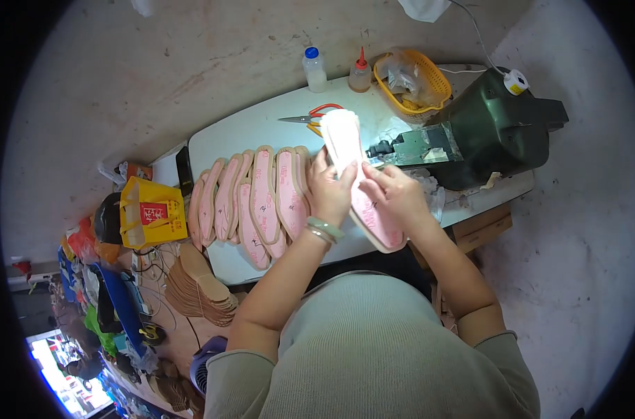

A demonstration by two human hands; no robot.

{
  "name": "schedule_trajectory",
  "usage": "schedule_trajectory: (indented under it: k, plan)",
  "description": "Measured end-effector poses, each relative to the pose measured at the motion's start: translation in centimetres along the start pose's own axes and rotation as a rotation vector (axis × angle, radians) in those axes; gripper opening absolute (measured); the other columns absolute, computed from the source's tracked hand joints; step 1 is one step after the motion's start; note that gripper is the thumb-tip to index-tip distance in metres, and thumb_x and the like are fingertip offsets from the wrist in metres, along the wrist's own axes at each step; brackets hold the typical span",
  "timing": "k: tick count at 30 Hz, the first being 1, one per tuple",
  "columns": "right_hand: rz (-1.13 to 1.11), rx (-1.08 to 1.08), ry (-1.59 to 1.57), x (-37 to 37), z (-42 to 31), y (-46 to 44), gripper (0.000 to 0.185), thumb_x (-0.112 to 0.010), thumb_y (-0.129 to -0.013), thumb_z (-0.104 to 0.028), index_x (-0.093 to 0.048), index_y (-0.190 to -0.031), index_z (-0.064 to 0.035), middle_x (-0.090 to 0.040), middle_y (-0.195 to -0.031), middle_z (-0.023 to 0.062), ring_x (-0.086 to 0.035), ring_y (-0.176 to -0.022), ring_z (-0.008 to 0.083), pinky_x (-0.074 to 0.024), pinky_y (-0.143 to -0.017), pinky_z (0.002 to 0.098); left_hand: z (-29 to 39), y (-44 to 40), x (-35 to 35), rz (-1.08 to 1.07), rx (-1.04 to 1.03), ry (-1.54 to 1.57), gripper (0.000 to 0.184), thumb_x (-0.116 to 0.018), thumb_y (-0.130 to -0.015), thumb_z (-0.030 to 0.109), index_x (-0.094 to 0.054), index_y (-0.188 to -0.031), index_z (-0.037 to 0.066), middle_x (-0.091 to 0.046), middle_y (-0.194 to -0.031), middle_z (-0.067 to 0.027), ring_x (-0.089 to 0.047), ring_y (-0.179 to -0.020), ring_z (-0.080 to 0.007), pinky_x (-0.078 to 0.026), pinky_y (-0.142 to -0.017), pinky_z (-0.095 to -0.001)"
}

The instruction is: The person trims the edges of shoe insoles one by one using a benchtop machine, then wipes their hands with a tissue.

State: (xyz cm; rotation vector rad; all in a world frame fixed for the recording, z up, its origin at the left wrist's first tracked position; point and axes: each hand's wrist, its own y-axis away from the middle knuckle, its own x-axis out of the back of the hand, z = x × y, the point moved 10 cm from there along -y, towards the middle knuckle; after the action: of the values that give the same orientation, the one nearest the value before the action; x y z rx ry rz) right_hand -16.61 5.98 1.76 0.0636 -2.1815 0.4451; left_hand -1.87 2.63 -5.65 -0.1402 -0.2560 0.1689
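Presently, a pink-faced insole is held up over the near side of the white table, tilted, its far end washed out by glare; the left hand grips its left edge, thumb on the face and fingers curled round behind; the right hand has thumb and fingers drawn nearly together at the right edge, touching the insole; exactly how tightly those fingertips close cannot be told.

Just left of the left hand, an overlapping row of pink insoles with tan edges lies on the table; a green bangle circles the left wrist; beyond the held insole are scissors with red and orange handles, partly hidden by it; to the right stands a dark green machine, its narrow end near the right hand; along the table's far side are a blue-capped bottle, a red-nozzled bottle and a yellow basket holding clear plastic; a yellow bag sits off the left end.
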Motion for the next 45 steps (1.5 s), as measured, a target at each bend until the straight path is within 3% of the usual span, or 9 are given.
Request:
schedule_trajectory:
  k: [2,6,12,14,18,21,22,25,45]
  plan:
    - [0.045,-0.007,-0.045,0.2,2.8,0.3,0.039,-0.071,-0.084,-0.016,-0.065,-0.122,-0.0123,-0.059,-0.076,0.0052,-0.059,-0.060,0.0191,-0.0500,-0.058,0.0290,0.2,-0.7,-1.8,0.003,0.010,0.029,0.029,-0.065,-0.085,0.025,-0.072,-0.099,0.001,-0.050,-0.133,-0.0211,-0.049,-0.119,-0.0334,-0.038,-0.101,-0.0407]
    - [0.015,-0.557,-1.018,-3.7,8.5,4.5,0.031,-0.065,-0.090,-0.013,-0.062,-0.116,0.0036,-0.065,-0.087,0.0051,-0.061,-0.071,0.0124,-0.0515,-0.066,0.0283,-0.2,-2.9,-2.2,-0.071,0.035,0.022,0.028,-0.064,-0.087,0.024,-0.072,-0.096,-0.002,-0.055,-0.128,-0.0200,-0.054,-0.114,-0.0311,-0.041,-0.097,-0.0375]
    - [-0.519,-0.709,-1.584,-9.9,2.3,9.2,0.033,-0.056,-0.095,-0.025,-0.063,-0.107,0.0055,-0.065,-0.080,0.0060,-0.061,-0.071,0.0121,-0.0468,-0.066,0.0226,-1.9,-5.3,-1.9,-0.105,0.197,0.166,0.031,-0.063,-0.089,0.023,-0.069,-0.097,-0.006,-0.062,-0.114,-0.0141,-0.064,-0.096,-0.0239,-0.047,-0.085,-0.0304]
    - [-0.399,-0.733,-1.569,-10.5,2.8,8.4,0.032,-0.056,-0.095,-0.025,-0.064,-0.104,0.0048,-0.065,-0.078,0.0051,-0.060,-0.067,0.0120,-0.0466,-0.064,0.0236,-3.3,-5.8,-2.1,-0.142,0.290,0.235,0.039,-0.063,-0.090,0.025,-0.063,-0.111,-0.007,-0.060,-0.116,-0.0161,-0.060,-0.105,-0.0299,-0.044,-0.090,-0.0356]
    - [-0.266,-0.791,-1.557,-10.6,3.7,6.7,0.031,-0.056,-0.095,-0.027,-0.065,-0.099,0.0030,-0.064,-0.074,0.0027,-0.057,-0.062,0.0098,-0.0455,-0.060,0.0229,1.2,-8.7,0.4,0.089,-0.209,-0.546,0.066,-0.066,-0.086,0.037,-0.045,-0.133,-0.004,-0.048,-0.130,-0.0283,-0.041,-0.125,-0.0442,-0.034,-0.105,-0.0418]
    - [-0.196,-0.827,-1.504,-10.0,4.5,5.2,0.031,-0.056,-0.096,-0.029,-0.066,-0.097,0.0011,-0.063,-0.071,0.0011,-0.056,-0.059,0.0074,-0.0442,-0.058,0.0211,6.7,-9.1,-3.7,-0.546,-0.433,-0.705,0.063,-0.071,-0.082,0.032,-0.049,-0.128,-0.005,-0.050,-0.124,-0.0245,-0.046,-0.117,-0.0379,-0.037,-0.101,-0.0437]
    - [-0.174,-0.846,-1.478,-10.1,4.8,4.8,0.030,-0.057,-0.096,-0.030,-0.066,-0.094,-0.0013,-0.062,-0.070,-0.0009,-0.054,-0.057,0.0057,-0.0422,-0.055,0.0195,7.4,-8.4,-4.9,-0.620,-0.704,-0.580,0.055,-0.072,-0.081,0.031,-0.055,-0.123,0.000,-0.055,-0.114,-0.0186,-0.050,-0.111,-0.0341,-0.040,-0.097,-0.0416]
    - [-0.133,-0.884,-1.493,-9.7,4.9,3.7,0.028,-0.057,-0.096,-0.029,-0.066,-0.091,-0.0033,-0.062,-0.070,-0.0024,-0.053,-0.055,0.0050,-0.0410,-0.053,0.0198,3.8,-8.1,-6.7,-1.083,-0.362,-0.527,0.042,-0.072,-0.081,0.030,-0.063,-0.114,0.006,-0.059,-0.105,-0.0125,-0.054,-0.106,-0.0294,-0.041,-0.094,-0.0397]
    - [-0.063,-0.857,-1.287,-8.5,6.2,2.0,0.027,-0.057,-0.096,-0.026,-0.067,-0.084,-0.0031,-0.062,-0.065,-0.0011,-0.051,-0.049,0.0041,-0.0361,-0.045,0.0185,3.8,-6.9,-3.2,-0.872,-0.205,-0.571,0.032,-0.058,-0.092,0.033,-0.064,-0.111,0.008,-0.066,-0.102,-0.0154,-0.062,-0.096,-0.0295,-0.047,-0.085,-0.0379]
